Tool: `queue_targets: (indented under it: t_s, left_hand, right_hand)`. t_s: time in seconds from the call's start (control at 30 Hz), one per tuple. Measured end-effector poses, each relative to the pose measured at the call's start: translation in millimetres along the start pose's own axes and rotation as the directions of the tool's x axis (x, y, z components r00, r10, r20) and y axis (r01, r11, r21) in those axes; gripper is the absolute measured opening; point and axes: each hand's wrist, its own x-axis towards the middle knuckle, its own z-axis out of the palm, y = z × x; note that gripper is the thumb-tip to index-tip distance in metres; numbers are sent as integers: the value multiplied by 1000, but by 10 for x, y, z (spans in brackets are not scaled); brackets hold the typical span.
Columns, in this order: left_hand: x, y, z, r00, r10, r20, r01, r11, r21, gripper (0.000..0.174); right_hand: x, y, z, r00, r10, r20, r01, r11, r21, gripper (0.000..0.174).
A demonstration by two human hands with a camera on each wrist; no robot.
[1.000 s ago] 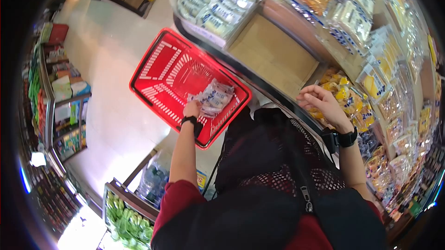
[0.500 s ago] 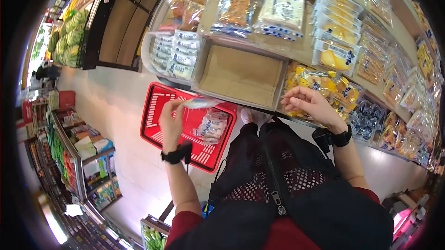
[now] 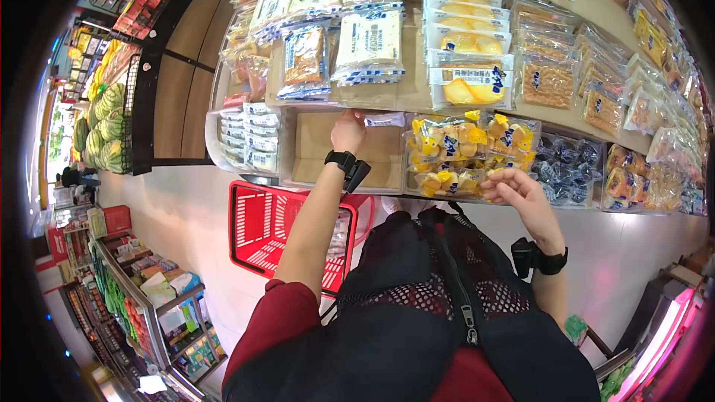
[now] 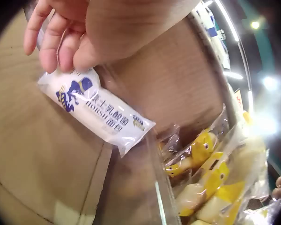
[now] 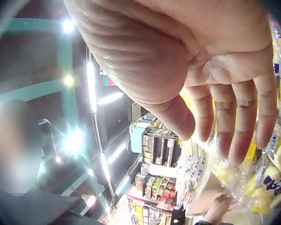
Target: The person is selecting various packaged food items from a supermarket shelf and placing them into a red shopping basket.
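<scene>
My left hand (image 3: 348, 132) reaches into the cardboard-lined bin (image 3: 309, 171) and pinches one end of a small white packet (image 3: 385, 119) near the bin's back wall. In the left wrist view, fingertips of the left hand (image 4: 84, 37) are at the upper end of the packet (image 4: 96, 108), whose blue print faces the camera. My right hand (image 3: 518, 197) hovers at the front edge of the yellow-wrapped packs (image 3: 450, 141), fingers loosely bent and holding nothing. The right wrist view has the right hand (image 5: 210, 65) palm in view, fingers hanging apart.
A red basket (image 3: 257, 227) stands on the floor below the bin, with white packets (image 3: 339, 234) partly hidden by my left arm. White packets (image 3: 261, 137) fill the bin at left; dark packs (image 3: 570, 167) lie at right. Larger bread packs (image 3: 372, 37) cover the shelf behind.
My left hand has gone from inside the basket up into the cardboard-lined bin, carrying a packet. The head view has turned toward the shelves; my right hand stays loosely bent by the yellow packs.
</scene>
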Motion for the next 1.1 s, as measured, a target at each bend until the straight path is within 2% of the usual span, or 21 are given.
queue_targets:
  t_s: [0.03, 0.1, 0.17, 0.2, 0.23, 0.3, 0.33, 0.37, 0.4, 0.43, 0.47, 0.57, 0.67, 0.77, 0.83, 0.9, 0.97, 1.0, 1.03, 1.1]
  left_hand:
    - [41, 7, 74, 997, -12, -82, 14, 1000, 19, 18]
    - [79, -24, 162, 997, -31, -67, 34, 999, 33, 18]
    - [16, -82, 228, 992, 39, -121, -59, 986, -158, 29]
    - [-12, -149, 301, 995, -34, -97, 15, 981, -192, 45]
    - [-60, -201, 353, 994, -34, -100, 14, 981, -192, 45]
    - [-158, -256, 387, 980, -191, -55, 151, 897, -416, 49]
    - [-178, -234, 393, 938, -318, 135, 335, 742, -581, 41]
    - [-166, -214, 388, 939, -317, 132, 333, 742, -582, 41]
    - [-155, -163, 342, 872, -331, 359, 489, 577, -654, 37]
    - [-146, -114, 305, 769, -291, 569, 638, 393, -662, 33]
    - [-110, -105, 330, 771, -290, 566, 636, 393, -664, 33]
    - [-44, -116, 467, 816, -248, 522, 577, 389, -718, 32]
    - [-151, -114, 376, 808, -278, 520, 589, 370, -718, 35]
    - [-337, -131, 153, 847, -227, 480, 530, 423, -735, 33]
    - [-553, -203, -181, 956, -109, 271, 284, 566, -774, 28]
    - [-751, -282, -617, 987, -108, 116, 157, 557, -816, 24]
    - [-1008, -556, -992, 977, -199, -74, 48, 547, -836, 23]
    - [-1143, -766, -1138, 953, -275, -126, 42, 532, -846, 22]
    - [-1301, -986, -1262, 918, -356, -175, 38, 518, -854, 22]
    - [-1580, -1568, -1251, 789, -586, -185, 85, 402, -912, 23]
  right_hand:
    - [-29, 30, -29, 999, 6, -34, -4, 999, 34, 20]
    - [-65, 70, -84, 999, 9, -47, -9, 1000, 13, 21]
    - [-88, 116, -113, 997, 18, -72, -15, 999, 42, 22]
    - [-92, 128, -129, 997, 15, -70, -12, 999, 41, 22]
    - [-98, 138, -142, 997, 23, -74, -19, 998, 52, 22]
    - [-108, 158, -162, 997, 28, -76, -23, 998, 62, 23]
    - [-112, 169, -172, 997, 31, -77, -26, 997, 69, 23]
    - [-108, 173, -178, 996, 35, -78, -29, 997, 76, 23]
    - [-97, 169, -183, 997, 32, -76, -26, 997, 75, 23]
    - [-87, 166, -188, 997, 37, -68, -32, 997, 70, 23]
    - [-75, 164, -193, 997, 41, -60, -37, 997, 65, 23]
    - [-47, 167, -208, 998, 46, -44, -43, 998, 55, 23]
    - [-28, 184, -188, 999, 41, -27, -39, 997, 66, 22]
    - [-24, 147, -148, 998, 60, -26, -59, 998, 32, 21]
    - [-5, 149, -118, 998, 64, -8, -63, 998, 25, 22]
    - [28, 147, -72, 998, 68, 10, -68, 998, 19, 22]
    - [57, 127, -14, 998, 60, 35, -60, 998, -10, 22]
    - [69, 123, 37, 997, 77, 24, -78, 997, 12, 22]
    - [77, 120, 77, 993, 106, 54, -106, 994, -2, 22]
    - [99, 99, 177, 993, 103, 63, -102, 995, -20, 23]
